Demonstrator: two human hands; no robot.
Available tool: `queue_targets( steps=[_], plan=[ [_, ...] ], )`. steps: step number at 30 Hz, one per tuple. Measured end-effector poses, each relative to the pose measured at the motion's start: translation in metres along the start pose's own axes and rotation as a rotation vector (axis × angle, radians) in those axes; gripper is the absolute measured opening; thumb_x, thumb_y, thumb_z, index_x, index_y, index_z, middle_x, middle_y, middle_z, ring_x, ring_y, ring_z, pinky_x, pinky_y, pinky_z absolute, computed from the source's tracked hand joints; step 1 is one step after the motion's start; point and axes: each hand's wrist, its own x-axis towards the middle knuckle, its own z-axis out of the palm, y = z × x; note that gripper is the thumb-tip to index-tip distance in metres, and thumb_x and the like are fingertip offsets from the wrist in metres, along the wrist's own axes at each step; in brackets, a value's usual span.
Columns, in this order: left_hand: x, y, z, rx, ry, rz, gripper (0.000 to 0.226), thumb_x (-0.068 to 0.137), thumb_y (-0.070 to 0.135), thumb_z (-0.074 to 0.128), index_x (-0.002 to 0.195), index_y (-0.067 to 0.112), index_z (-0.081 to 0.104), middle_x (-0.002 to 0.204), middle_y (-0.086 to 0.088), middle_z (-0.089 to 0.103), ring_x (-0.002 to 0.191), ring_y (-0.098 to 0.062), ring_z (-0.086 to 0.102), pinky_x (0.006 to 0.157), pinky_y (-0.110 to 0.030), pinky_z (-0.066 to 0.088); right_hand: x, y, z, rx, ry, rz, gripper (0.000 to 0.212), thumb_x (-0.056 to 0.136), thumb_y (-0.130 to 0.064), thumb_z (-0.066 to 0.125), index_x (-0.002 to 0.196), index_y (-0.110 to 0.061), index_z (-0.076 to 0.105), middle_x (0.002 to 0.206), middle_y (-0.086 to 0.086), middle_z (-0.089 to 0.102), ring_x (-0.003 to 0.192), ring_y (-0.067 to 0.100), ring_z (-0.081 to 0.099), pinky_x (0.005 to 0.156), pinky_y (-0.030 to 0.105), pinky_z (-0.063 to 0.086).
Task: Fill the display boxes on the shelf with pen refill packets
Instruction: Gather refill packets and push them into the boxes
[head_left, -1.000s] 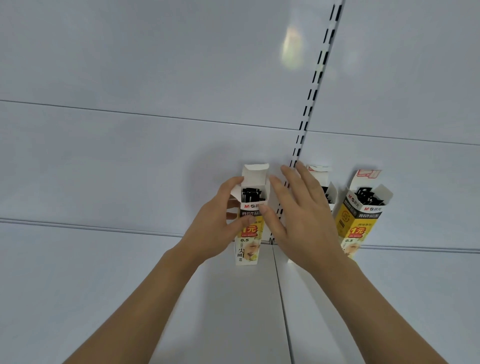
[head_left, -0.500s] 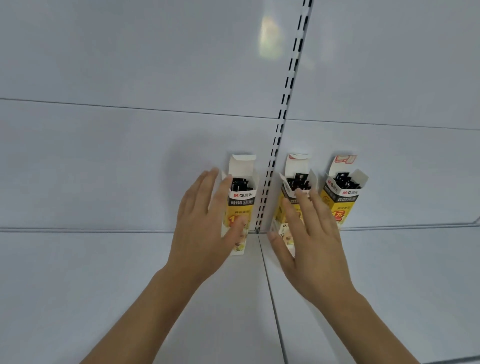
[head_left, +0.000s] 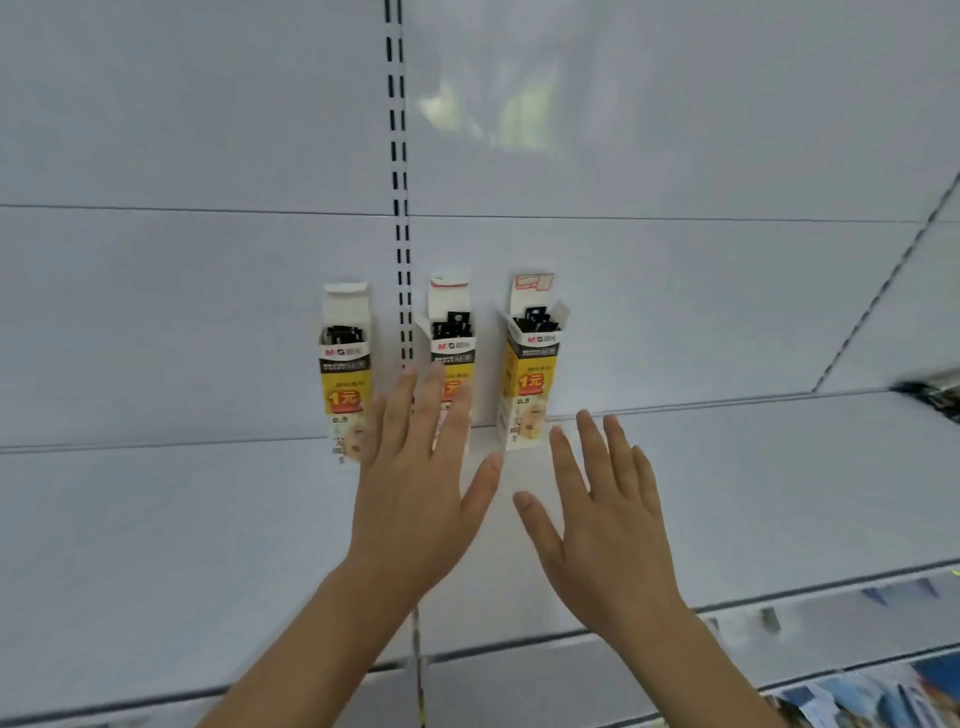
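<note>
our left hand (head_left: 415, 499) and right hand (head_left: 608, 519): both flat, holding nothing | three display boxes (head_left: 529, 374) upright at back of shelf (head_left: 156, 545), refills inside | light thin card, tippy, crushable: we'd pinch sides low

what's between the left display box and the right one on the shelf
In the head view, the middle display box stands between the left display box and the right display box, its lower part hidden behind the left hand.

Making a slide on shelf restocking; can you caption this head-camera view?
Both open hands, left hand and right hand, hover before three opened refill boxes standing on a white shelf.
</note>
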Motion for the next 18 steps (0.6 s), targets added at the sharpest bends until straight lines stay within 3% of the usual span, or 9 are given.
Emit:
queue_targets(
  steps=[11, 18],
  plan=[
    [-0.002, 0.219, 0.061, -0.153, -0.216, 0.159, 0.078, 0.105, 0.07, 0.021, 0.168, 0.024, 0.023, 0.177, -0.005, 0.01, 0.164, -0.025, -0.002, 0.132, -0.053, 0.006, -0.102, 0.205, -0.044, -0.065, -0.073, 0.238, 0.082, 0.104, -0.072, 0.021, 0.162, -0.016, 0.035, 0.173, 0.012, 0.021, 0.161, 0.034, 0.01, 0.125, 0.061, 0.023],
    [0.022, 0.339, 0.116, -0.255, -0.336, 0.329, 0.08, 0.104, 0.072, 0.015, 0.169, 0.025, 0.017, 0.177, -0.004, 0.005, 0.164, -0.023, -0.007, 0.132, -0.05, -0.001, -0.137, 0.316, -0.054, -0.103, -0.15, 0.475, 0.086, 0.101, -0.075, 0.009, 0.166, -0.021, 0.026, 0.174, 0.009, 0.014, 0.162, 0.031, 0.006, 0.128, 0.058, 0.019]
  ],
)
